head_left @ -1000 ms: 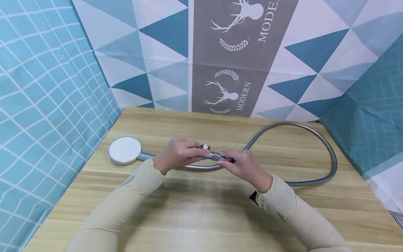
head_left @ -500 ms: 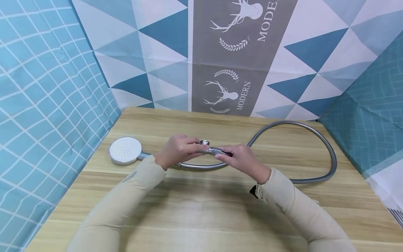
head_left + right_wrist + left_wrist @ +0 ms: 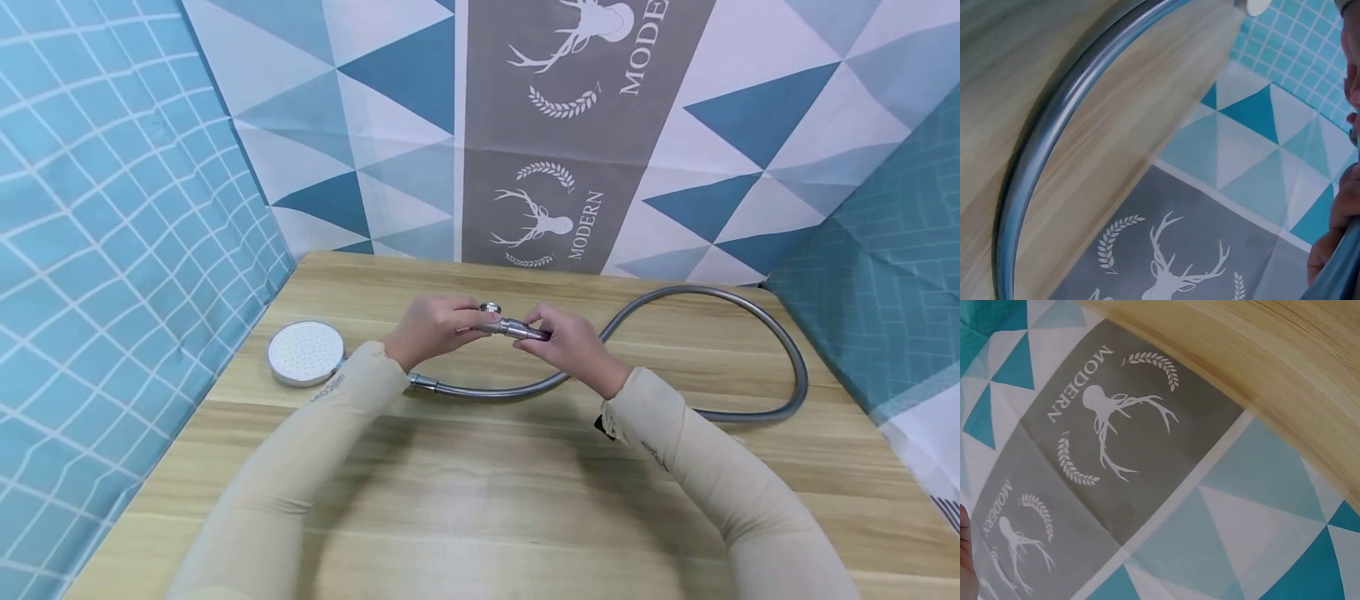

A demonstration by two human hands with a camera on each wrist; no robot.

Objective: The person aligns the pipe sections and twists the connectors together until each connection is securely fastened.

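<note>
My left hand (image 3: 435,331) grips a small chrome fitting (image 3: 491,309) with a round knob on top, in the head view. Facing it, my right hand (image 3: 573,346) pinches the metal end nut (image 3: 517,328) of a grey shower hose (image 3: 797,358) between thumb and fingers. Nut and fitting are in line, end to end. A round white shower head (image 3: 306,353) lies face up at the left, its handle mostly hidden behind my left forearm. The hose's other end connector (image 3: 422,382) shows beside that wrist. Only a sliver of the left hand (image 3: 966,562) appears in the left wrist view.
The hose loops over the right side of the wooden table (image 3: 465,500). Behind it stands a patterned backdrop (image 3: 405,108) with grey, white and blue shapes. Blue tiled sheets (image 3: 135,250) flank the left side, and a teal sheet (image 3: 885,275) the right.
Both hands have moved up in the head view with the fitting and hose end. The right fingers have shifted their hold on the nut, and the other hose connector has come into sight.
</note>
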